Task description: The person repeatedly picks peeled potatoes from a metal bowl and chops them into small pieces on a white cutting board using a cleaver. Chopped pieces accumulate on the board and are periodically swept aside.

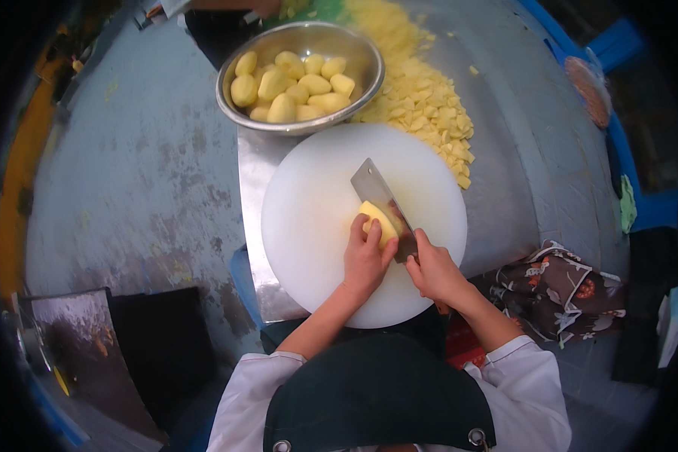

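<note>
A round white cutting board (311,226) lies on the metal table before me. My left hand (368,251) grips a peeled, cut potato piece (376,219) at the board's middle, fingertips on its top and side. My right hand (438,268) is shut on the handle of a cleaver (373,183). Its broad blade stands along the potato's right side, tip pointing away from me and to the left. Beyond the board, a steel bowl (367,93) holds several peeled whole potatoes (282,107). A large heap of cut potato pieces (429,113) spreads right of the bowl.
The steel tabletop (491,186) extends to the right of the board. A person's arm (231,4) shows at the far edge, near a green board (322,10). Patterned brown cloth (565,294) hangs at right. A bag (587,90) lies at the far right.
</note>
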The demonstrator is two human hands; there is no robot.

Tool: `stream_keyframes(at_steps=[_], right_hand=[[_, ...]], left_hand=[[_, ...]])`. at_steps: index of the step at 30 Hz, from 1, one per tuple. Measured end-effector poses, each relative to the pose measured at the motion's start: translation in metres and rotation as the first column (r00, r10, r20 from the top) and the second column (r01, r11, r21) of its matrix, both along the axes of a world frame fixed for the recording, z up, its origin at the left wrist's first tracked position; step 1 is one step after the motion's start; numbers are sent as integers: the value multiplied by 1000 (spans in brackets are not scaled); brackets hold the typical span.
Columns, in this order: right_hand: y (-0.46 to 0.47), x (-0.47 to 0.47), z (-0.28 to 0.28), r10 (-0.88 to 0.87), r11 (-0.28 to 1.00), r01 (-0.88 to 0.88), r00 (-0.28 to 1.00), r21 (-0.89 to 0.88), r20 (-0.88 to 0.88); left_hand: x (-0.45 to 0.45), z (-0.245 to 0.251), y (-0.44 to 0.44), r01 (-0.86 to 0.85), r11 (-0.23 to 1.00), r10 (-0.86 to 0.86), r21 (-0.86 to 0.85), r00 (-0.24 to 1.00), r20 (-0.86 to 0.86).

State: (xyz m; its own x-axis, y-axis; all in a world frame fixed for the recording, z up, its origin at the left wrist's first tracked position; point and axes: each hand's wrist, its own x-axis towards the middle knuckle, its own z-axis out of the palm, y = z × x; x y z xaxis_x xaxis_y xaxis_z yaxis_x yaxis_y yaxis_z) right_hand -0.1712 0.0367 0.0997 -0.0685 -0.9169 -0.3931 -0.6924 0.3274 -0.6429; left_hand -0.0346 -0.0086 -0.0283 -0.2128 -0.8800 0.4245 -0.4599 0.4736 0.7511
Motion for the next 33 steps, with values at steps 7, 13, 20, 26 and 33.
stream_keyframes(at_steps=[7, 13, 20, 26, 33], right_hand=[[27, -3, 19, -77, 992, 68, 993, 108, 87], [70, -5, 17, -99, 991, 87, 988, 106, 118], [98, -16, 23, -146, 978, 118, 975, 170, 167], [123, -17, 25, -69, 976, 51, 995, 213, 75], [142, -22, 9, 94, 991, -118, 948, -60, -305]], left_hand=[[-4, 1, 1, 141, 983, -114, -119, 971, 211], [-1, 3, 6, 139, 984, -95, -111, 938, 332], [1, 9, -6, 259, 943, -101, -208, 821, 562], [1, 6, -34, 110, 980, -2, -165, 838, 546], [73, 9, -138, 40, 995, 44, -90, 639, 768]])
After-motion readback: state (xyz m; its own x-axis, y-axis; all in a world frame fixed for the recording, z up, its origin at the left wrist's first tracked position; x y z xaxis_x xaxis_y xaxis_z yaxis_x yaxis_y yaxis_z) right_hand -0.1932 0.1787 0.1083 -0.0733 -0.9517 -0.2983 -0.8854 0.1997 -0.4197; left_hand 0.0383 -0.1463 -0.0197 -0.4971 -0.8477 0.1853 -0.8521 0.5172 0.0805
